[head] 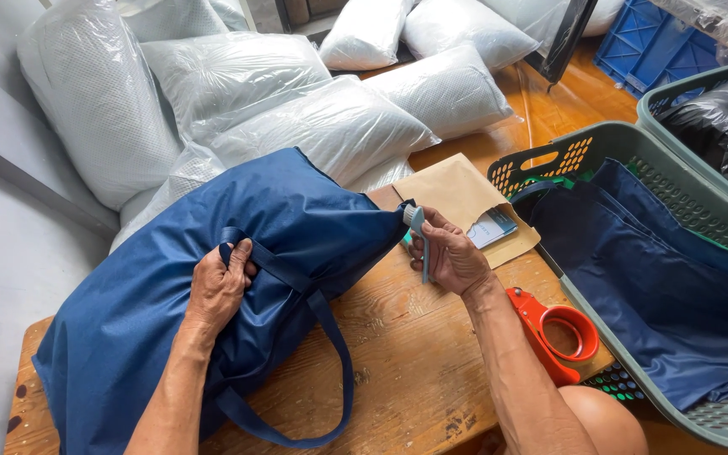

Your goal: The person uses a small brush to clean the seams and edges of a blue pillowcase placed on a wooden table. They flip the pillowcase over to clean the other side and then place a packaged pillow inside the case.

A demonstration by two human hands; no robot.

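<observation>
Closing step in hand: left hand clenches the stuffed blue bag lying on the wooden table, right hand pinches its zipper pull tab at the bag's corner, so the next move calls for steady counter-tension.

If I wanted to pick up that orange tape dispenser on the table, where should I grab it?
Probably by the orange handle of the tape dispenser, coming from above on the near side. The handle end points toward the person and lies bare on the wooden table, while the far side sits close against the green basket, leaving little room there.
</observation>
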